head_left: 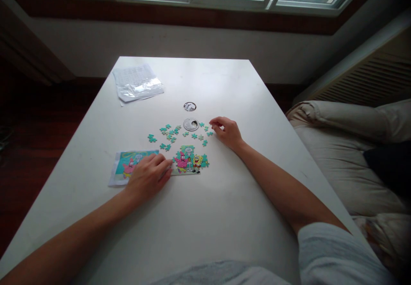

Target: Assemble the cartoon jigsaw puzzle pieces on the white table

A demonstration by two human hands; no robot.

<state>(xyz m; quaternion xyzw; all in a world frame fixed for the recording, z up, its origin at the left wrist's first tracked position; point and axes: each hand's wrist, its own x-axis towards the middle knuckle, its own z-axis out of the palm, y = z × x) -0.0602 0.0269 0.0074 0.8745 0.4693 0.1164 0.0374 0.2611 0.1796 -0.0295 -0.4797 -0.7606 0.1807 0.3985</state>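
Observation:
A partly built cartoon jigsaw (pixel 189 160) lies near the middle of the white table (pixel 205 216). My left hand (pixel 148 176) rests palm down at the jigsaw's left edge, fingers stretched flat over a printed reference picture (pixel 123 169). Several loose teal pieces (pixel 171 133) are scattered just beyond the jigsaw. My right hand (pixel 226 131) sits at the right end of that scatter, fingers curled in a pinch on a small piece that I cannot make out clearly.
A round metal lid (pixel 191 124) and a cable hole (pixel 189 106) lie behind the pieces. A clear plastic bag on paper (pixel 137 83) sits at the far left. A cushioned seat (pixel 349 156) stands to the right, with windows beyond.

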